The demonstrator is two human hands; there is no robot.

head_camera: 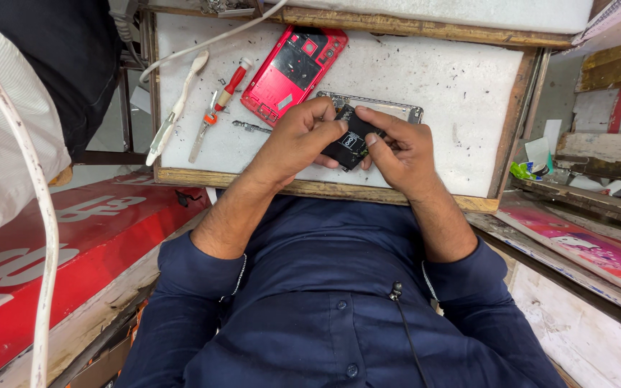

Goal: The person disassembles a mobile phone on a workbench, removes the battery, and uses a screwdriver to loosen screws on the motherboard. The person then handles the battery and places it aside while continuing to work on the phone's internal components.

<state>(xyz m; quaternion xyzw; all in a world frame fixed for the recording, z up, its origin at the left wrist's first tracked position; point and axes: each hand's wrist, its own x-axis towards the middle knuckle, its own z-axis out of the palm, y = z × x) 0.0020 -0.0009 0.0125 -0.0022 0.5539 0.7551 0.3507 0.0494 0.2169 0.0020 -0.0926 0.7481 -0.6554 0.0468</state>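
**Dark navy shirt, sleeves pushed up**

The person wears a dark navy button-up shirt [325, 287] with small matching buttons [336, 305] running down the front placket. Both long sleeves are pushed back to just below the elbows, the left sleeve [181, 287] and the right sleeve [468, 276] bunching into thick folds with a pale lining edge showing at each cuff. A small black clip-on microphone [395, 291] sits on the chest, its thin black cable [411, 345] trailing down over the cloth. Forearms and hands are bare.
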